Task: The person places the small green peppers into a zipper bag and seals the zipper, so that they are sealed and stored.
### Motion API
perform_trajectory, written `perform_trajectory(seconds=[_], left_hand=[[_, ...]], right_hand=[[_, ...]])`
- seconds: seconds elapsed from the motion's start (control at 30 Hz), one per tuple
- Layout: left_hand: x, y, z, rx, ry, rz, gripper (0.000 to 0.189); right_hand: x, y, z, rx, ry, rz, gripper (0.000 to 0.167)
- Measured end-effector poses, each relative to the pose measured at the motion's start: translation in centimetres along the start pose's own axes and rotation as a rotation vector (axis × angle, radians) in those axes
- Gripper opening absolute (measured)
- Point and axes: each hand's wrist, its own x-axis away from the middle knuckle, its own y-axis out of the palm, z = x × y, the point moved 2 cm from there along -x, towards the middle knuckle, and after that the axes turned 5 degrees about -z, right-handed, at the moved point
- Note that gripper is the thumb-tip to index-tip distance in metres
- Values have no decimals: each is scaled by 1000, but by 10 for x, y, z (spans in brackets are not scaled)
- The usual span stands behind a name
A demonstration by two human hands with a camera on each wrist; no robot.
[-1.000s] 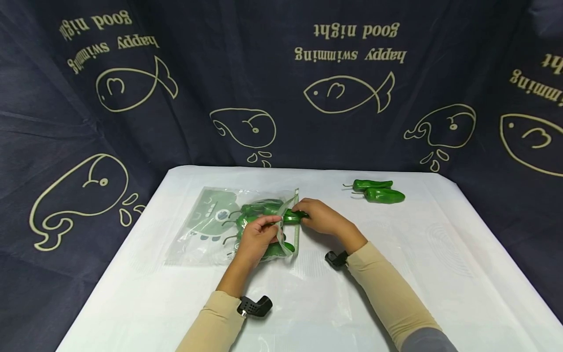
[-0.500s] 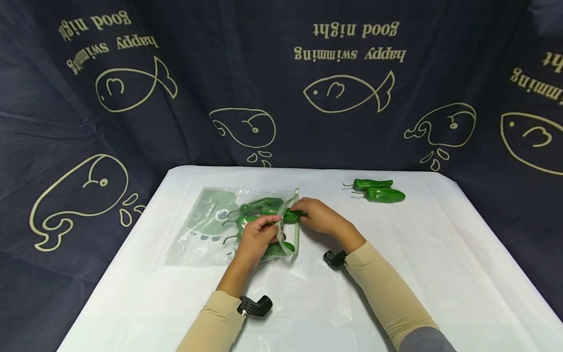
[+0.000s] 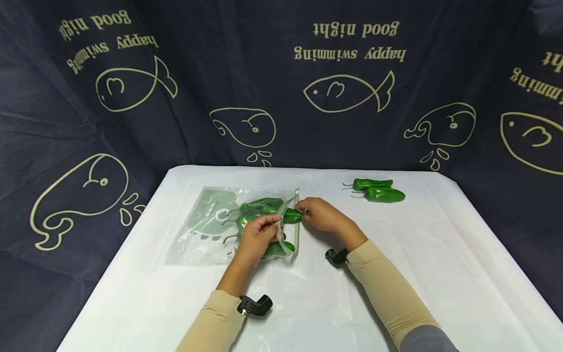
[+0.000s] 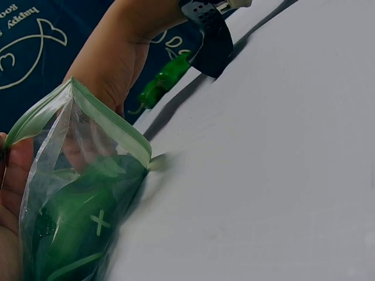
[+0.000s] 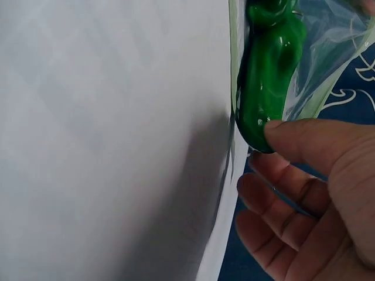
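Note:
A clear zip bag (image 3: 189, 249) with a printed cartoon lies flat at the table's left middle, its mouth to the right. Several green peppers (image 3: 264, 203) are inside, stems leftward. My left hand (image 3: 256, 239) pinches the upper edge of the mouth and lifts it, so the bag gapes in the left wrist view. One green pepper (image 3: 292, 216) lies in the opening, its blunt end poking out. My right hand (image 3: 324, 215) is at that end; in the right wrist view the thumb (image 5: 287, 137) presses on the pepper's tip, with the index finger just behind it.
Two more green peppers, one slim (image 3: 373, 184) and one fuller (image 3: 384, 195), lie side by side at the table's back right. The white table (image 3: 396, 234) ends at a dark curtain (image 3: 281, 132) with fish and whale drawings.
The pepper at the mouth has slid slightly left, further into the bag. My right hand went a little left with it, then back right. My left hand has stayed in place.

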Motion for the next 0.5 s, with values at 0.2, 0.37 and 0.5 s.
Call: perform_trajectory(seconds=[0.2, 0.37, 0.5], left_hand=[[-1, 0, 0, 4, 6, 0, 24], [-2, -1, -1, -3, -5, 2, 26], [-1, -2, 1, 2, -23, -15, 26]], right_hand=[[-1, 0, 2, -2, 23, -33, 29], [-3, 1, 3, -11, 34, -41, 28], [-5, 2, 2, -14, 39, -43, 29]])
